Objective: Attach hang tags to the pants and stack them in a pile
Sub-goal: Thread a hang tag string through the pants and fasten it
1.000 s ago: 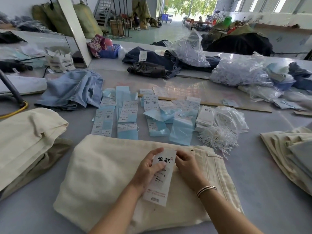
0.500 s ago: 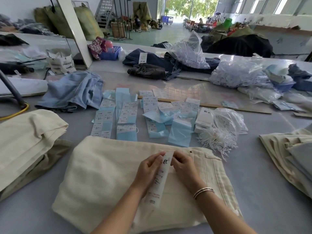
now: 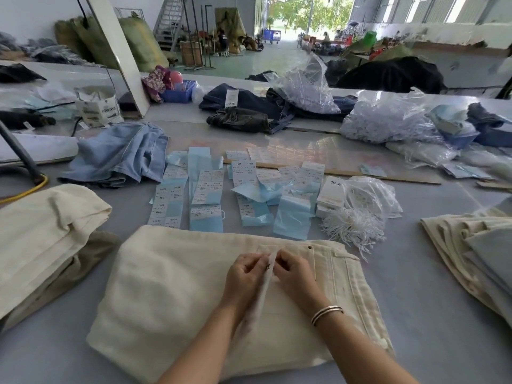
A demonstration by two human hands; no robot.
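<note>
Folded cream pants, thick woven cotton with raised seams and a metal rivet, flat on the smooth grey table at six o'clock. Long white paper hang tag turned edge-on, blurred, upright over the pants near the waistband corner. Left hand curled, pinching the tag's top edge from nine o'clock; right hand curled, pinching the same edge from three o'clock, two thin metal bangles at the wrist. At nine o'clock, a soft stack of folded cream pants; at three o'clock, another cream pile. At twelve o'clock, rows of glossy pale-blue label strips, rectangular, printed. At one o'clock, a frayed bunch of white strings spilling from a crinkled clear bag, beside a small block of white card tags. At eleven o'clock, rumpled light-blue denim.
</note>
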